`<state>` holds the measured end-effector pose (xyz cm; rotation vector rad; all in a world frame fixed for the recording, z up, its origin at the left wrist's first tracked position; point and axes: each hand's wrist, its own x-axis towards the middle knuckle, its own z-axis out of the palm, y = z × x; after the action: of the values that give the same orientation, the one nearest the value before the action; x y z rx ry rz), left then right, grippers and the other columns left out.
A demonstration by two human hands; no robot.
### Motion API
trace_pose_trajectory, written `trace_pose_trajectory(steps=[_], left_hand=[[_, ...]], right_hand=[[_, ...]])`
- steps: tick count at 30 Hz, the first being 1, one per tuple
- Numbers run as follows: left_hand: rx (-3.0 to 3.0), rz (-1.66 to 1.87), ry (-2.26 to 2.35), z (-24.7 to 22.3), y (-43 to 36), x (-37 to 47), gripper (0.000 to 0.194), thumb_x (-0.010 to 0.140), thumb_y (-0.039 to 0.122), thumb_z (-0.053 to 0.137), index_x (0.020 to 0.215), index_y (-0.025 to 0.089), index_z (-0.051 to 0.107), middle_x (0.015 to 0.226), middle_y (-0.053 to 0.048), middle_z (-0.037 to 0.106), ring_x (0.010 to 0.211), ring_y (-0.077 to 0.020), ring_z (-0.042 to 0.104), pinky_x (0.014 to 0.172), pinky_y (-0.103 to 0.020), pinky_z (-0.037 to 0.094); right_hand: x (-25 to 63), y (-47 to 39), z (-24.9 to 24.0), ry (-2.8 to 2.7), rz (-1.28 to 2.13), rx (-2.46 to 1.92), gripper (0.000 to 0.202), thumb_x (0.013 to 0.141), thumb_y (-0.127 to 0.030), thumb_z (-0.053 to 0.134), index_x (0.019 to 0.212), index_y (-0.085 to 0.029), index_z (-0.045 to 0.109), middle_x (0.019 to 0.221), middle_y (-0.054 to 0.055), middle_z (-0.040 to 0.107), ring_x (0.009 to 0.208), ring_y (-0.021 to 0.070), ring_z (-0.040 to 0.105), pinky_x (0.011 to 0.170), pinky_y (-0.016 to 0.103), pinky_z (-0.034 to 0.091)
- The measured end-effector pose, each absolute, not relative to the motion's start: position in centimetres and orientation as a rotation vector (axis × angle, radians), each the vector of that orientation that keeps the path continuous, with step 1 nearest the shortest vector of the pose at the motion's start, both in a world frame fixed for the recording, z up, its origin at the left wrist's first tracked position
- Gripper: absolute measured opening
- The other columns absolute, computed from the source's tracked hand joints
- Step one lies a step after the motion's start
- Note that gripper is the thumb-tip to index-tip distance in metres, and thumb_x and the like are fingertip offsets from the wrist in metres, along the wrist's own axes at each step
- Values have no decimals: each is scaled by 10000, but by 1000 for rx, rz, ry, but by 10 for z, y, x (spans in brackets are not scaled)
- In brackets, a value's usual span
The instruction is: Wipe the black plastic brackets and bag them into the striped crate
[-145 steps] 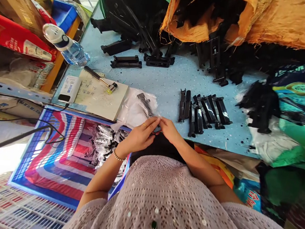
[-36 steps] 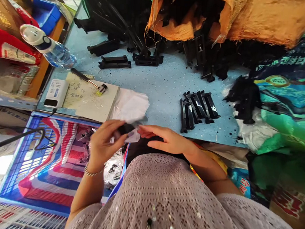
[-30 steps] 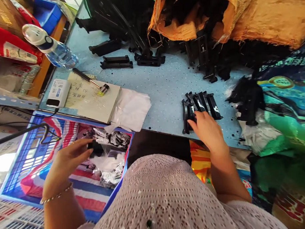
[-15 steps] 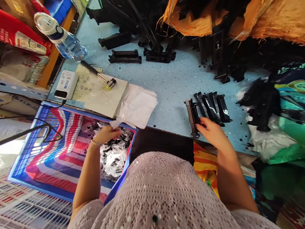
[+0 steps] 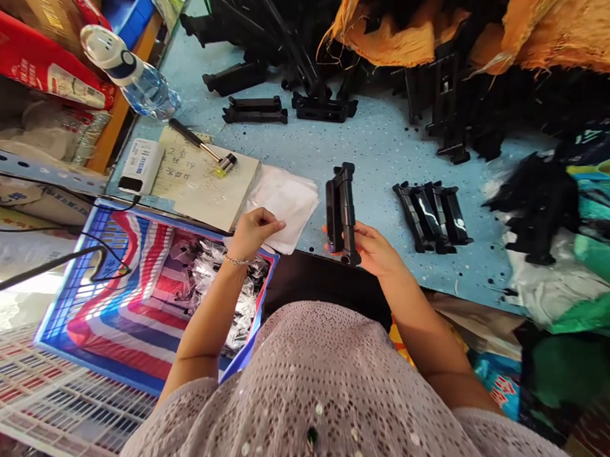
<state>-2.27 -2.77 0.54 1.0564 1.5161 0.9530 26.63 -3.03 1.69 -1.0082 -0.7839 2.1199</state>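
My right hand [image 5: 377, 250] is closed round the lower end of a black plastic bracket [image 5: 342, 210] made of two long bars, held raised over the table's front edge. My left hand [image 5: 256, 235] pinches, thumb against fingers, at the near side of a stack of thin white plastic bags [image 5: 289, 198]; the bag edge between the fingertips is hard to see. Right of my right hand, several similar black brackets [image 5: 428, 216] lie side by side on the speckled blue table [image 5: 375, 147].
A blue basket [image 5: 57, 300] lined with striped cloth holds several bagged black parts. Left on the table are a cardboard sheet [image 5: 236, 199], a small hammer [image 5: 202, 145], a white device [image 5: 141, 166] and a water bottle [image 5: 140, 83]. Black parts pile up behind, under orange sacking [image 5: 576, 38].
My right hand has lifted the black bracket off the table and carried it left, away from the row. My left hand has moved right and up, from over the basket to the bags.
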Motion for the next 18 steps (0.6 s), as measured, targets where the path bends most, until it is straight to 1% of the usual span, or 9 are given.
trace_pose_trajectory(steps=[2, 4, 8, 10, 12, 13, 15, 17, 18], left_hand=[[925, 981, 1431, 9, -27, -22, 317, 648, 411, 849, 708, 151, 679, 621, 27, 573, 558, -82, 458, 546, -234, 359], [871, 1009, 1398, 11, -27, -17, 318, 617, 390, 868, 716, 145, 690, 668, 13, 604, 584, -80, 489, 562, -229, 385], [912, 1105, 1374, 12, -25, -10, 345, 529, 280, 900, 631, 154, 596, 746, -5, 632, 673, -102, 575, 629, -235, 455], [928, 1171, 1378, 15, -26, -14, 339, 580, 285, 868, 650, 166, 558, 766, -10, 635, 663, -103, 581, 625, -239, 468], [1015, 1283, 1465, 20, -29, -23, 273, 687, 281, 799, 718, 184, 545, 797, -11, 641, 649, -104, 577, 622, -246, 480], [1132, 1317, 1548, 23, -31, -27, 206, 746, 257, 747, 753, 193, 551, 835, -22, 653, 684, -118, 596, 652, -261, 501], [1507, 1233, 1740, 27, -33, -34, 49, 831, 161, 620, 812, 201, 598, 956, -65, 688, 844, -172, 651, 782, -324, 541], [1866, 995, 1860, 28, -33, -37, 212, 847, 68, 514, 889, 195, 678, 1090, -110, 703, 1016, -228, 659, 911, -392, 537], [1973, 890, 1877, 28, -32, -37, 289, 848, 43, 480, 950, 185, 710, 1138, -128, 702, 1055, -244, 657, 943, -411, 532]], right_hand=[[251, -28, 18, -771, 2216, -925, 349, 783, -460, 838, 1024, -229, 735, 1001, 45, 780, 799, 179, 756, 759, 326, 654], [232, -24, 18, -760, 2262, -873, 349, 794, -462, 831, 1038, -231, 736, 967, 40, 778, 798, 174, 751, 775, 328, 651], [196, -11, 14, -753, 2301, -835, 338, 762, -445, 853, 962, -198, 737, 825, 31, 759, 730, 170, 733, 727, 317, 641], [186, -5, 9, -729, 2289, -855, 339, 729, -432, 872, 907, -179, 735, 784, 34, 752, 709, 170, 727, 701, 304, 632], [184, 0, 3, -686, 2254, -891, 348, 691, -429, 893, 863, -174, 732, 778, 38, 755, 722, 176, 731, 704, 300, 627], [184, 1, 0, -672, 2245, -905, 358, 675, -434, 902, 851, -174, 731, 780, 40, 758, 728, 180, 733, 705, 301, 627], [187, 1, -5, -677, 2252, -920, 378, 663, -456, 907, 842, -172, 733, 773, 44, 759, 714, 182, 728, 692, 303, 625], [193, -3, -7, -709, 2246, -938, 381, 678, -465, 896, 863, -172, 739, 775, 39, 759, 694, 172, 720, 675, 295, 622], [196, -6, -6, -727, 2205, -958, 368, 689, -451, 892, 883, -177, 740, 790, 29, 761, 693, 160, 718, 672, 279, 619]])
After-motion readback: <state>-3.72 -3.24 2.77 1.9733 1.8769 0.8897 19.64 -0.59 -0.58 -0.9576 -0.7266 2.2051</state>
